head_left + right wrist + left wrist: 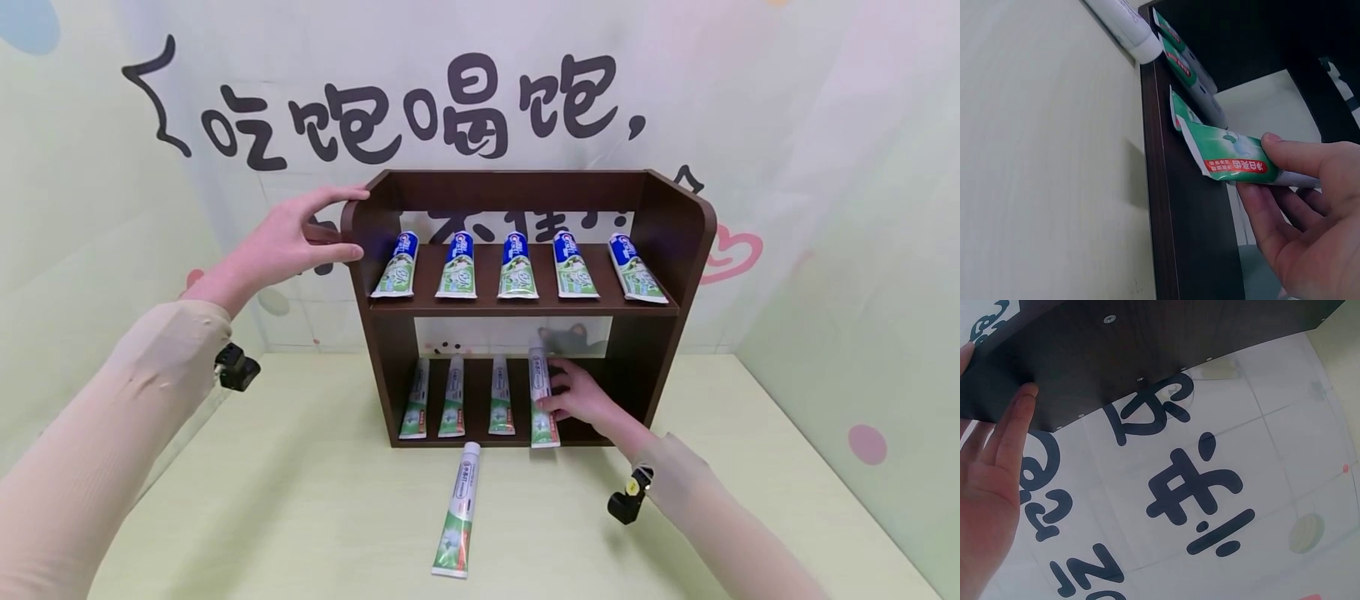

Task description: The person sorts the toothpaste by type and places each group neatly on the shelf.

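Observation:
My right hand [581,398] pinches a green-and-white toothpaste tube [1225,150] between thumb and fingers. In the head view, it holds the tube cap-up at the lower level of a dark brown two-tier shelf [525,310], the crimped end over the front edge. My left hand [277,242] touches the upper left side of the shelf, fingers extended; the left wrist view shows a fingertip against the dark side panel [1116,350]. Left of the held tube, three matching toothpaste tubes, one of them the nearest tube [502,396], lean on the lower tier. Another toothpaste tube [456,517] lies on the table before the shelf.
Several blue-and-green toothpaste tubes [517,267] stand in a row on the upper tier. The shelf stands on a pale table [315,500], near a white wall [300,50] with large black lettering. Side walls [862,250] close in the table left and right.

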Tool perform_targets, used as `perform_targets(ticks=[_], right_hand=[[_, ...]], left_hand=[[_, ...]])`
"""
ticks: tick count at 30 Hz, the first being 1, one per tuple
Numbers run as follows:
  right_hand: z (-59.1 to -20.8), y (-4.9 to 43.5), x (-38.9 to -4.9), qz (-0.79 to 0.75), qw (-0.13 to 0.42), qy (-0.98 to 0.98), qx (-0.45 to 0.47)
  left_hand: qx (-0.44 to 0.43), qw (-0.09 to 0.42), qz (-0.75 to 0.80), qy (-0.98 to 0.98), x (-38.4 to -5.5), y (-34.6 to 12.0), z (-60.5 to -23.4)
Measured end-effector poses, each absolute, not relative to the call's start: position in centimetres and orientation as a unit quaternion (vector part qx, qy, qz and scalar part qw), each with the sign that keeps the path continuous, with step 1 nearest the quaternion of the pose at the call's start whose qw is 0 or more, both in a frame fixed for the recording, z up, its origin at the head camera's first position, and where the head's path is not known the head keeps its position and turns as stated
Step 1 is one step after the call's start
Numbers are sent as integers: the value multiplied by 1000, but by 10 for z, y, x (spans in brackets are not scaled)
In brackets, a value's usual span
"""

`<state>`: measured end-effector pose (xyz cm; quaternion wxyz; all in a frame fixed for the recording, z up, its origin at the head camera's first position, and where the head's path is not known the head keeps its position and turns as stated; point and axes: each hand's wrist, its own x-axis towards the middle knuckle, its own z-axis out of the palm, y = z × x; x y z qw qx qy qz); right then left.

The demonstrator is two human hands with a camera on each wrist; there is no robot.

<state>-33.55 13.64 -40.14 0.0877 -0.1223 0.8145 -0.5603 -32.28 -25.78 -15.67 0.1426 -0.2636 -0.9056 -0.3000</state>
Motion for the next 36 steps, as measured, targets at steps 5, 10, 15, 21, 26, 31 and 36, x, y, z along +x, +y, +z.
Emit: perform_targets(ticks=[5,10,15,21,26,31,36], right_hand=[[-410,137,-349,-562,84,813,-126],[-418,138,-361,-563,78,813,-128],[-425,138,-369,-570,78,808,-126],[-434,139,-375,-567,80,809,-132],[-441,144,-379,-546,80,820,-153],[-445,151,-381,-535,90,819,-186],[-447,154,-381,-532,109,819,-187]], left_hand=[[-263,142,-302,-905,-323,-258,-157],[-269,139,-311,-901,-324,-258,-157],[-270,137,-311,-901,-324,-259,-156],[-268,139,-307,-903,-323,-258,-156],[-264,135,-307,-904,-323,-258,-156],[-262,130,-309,-905,-324,-258,-157],[-264,134,-305,-905,-324,-259,-157]])
